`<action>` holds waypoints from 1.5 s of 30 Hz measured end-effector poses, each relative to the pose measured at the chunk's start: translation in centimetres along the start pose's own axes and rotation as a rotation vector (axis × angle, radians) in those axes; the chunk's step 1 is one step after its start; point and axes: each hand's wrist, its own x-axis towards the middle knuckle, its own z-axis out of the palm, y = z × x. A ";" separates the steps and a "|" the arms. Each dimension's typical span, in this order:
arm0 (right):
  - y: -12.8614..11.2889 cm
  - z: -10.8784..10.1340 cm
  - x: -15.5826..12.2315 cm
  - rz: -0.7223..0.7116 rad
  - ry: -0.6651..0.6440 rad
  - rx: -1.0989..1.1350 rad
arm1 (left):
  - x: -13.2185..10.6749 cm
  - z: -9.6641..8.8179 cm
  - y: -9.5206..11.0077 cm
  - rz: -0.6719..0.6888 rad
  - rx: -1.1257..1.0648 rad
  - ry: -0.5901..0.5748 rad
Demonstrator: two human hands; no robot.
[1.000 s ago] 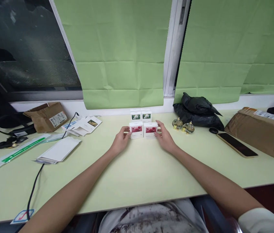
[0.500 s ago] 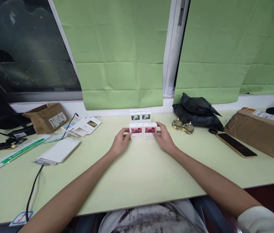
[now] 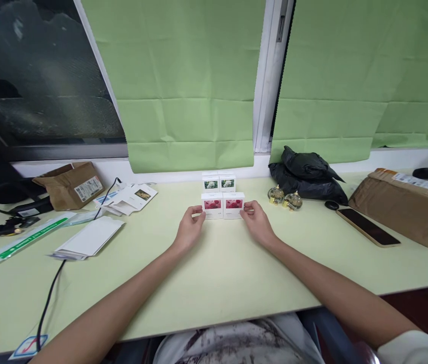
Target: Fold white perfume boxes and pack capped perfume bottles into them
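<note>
Two small white boxes with red flower pictures stand upright side by side on the table, touching each other. My left hand (image 3: 191, 225) is at the outer edge of the left red-flower box (image 3: 212, 205), its thumb on the front edge and its fingers along the side. My right hand (image 3: 257, 223) holds the right red-flower box (image 3: 233, 206) by its outer edge in the same way. Just behind stand two more white boxes, the left white-flower box (image 3: 211, 183) and the right white-flower box (image 3: 227, 183), also side by side.
To the right are two gold-capped glass bottles (image 3: 275, 195), black plastic bags (image 3: 308, 177), a phone (image 3: 368, 227) and a brown parcel (image 3: 407, 207). An opened carton (image 3: 70, 187), flattened white boxes (image 3: 88, 236), a green-striped plastic sleeve (image 3: 24, 240) and a black cable (image 3: 50, 298) lie left.
Both hands have slid slightly down and toward me along the box sides, and the fingers sit lower. The boxes stay in place; the view has shifted a little.
</note>
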 end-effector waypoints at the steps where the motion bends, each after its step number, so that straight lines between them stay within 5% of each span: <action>1: 0.0 0.0 0.0 0.001 0.008 0.001 | -0.1 0.0 0.2 -0.011 0.001 0.000; 17: -0.3 -0.1 0.2 -0.002 0.014 0.064 | -0.2 -0.2 1.6 -0.062 -0.001 -0.037; 31: 2.8 0.1 4.0 0.058 -0.213 0.263 | 3.7 -0.4 -0.8 -0.037 -0.159 -0.238; 45: 3.4 0.2 3.4 -0.066 -0.382 -0.019 | 3.5 -0.7 -1.0 0.071 0.046 -0.261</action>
